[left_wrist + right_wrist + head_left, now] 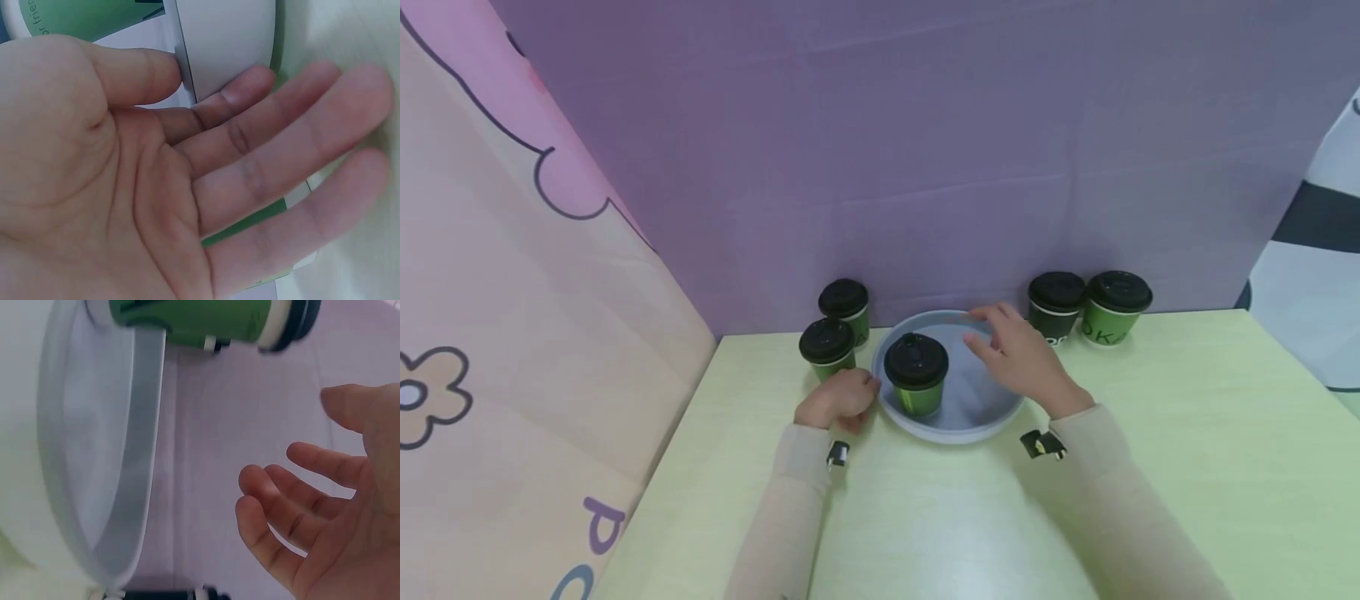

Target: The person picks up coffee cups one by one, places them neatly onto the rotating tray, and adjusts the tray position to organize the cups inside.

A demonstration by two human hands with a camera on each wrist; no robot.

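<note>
A round grey plate (977, 392) with a raised rim lies on the table, and a green paper cup (919, 398) with a black lid stands upright on its left part. At the plate's left side is my left hand (844, 395); in the left wrist view its thumb tip meets the rim and its fingers (269, 165) extend loosely by the outer wall. My right hand (1022, 358) hovers over the plate's right side, fingers spread and loosely bent, holding nothing. The right wrist view shows that hand (312, 506) apart from the plate's rim (140, 444).
Two green lidded cups, one behind (856, 323) and one in front (842, 363), stand left of the plate. Behind my right hand stand a dark lidded cup (1051, 321) and a green one (1108, 323). A purple cloth backdrop (925, 167) rises at the table's back edge.
</note>
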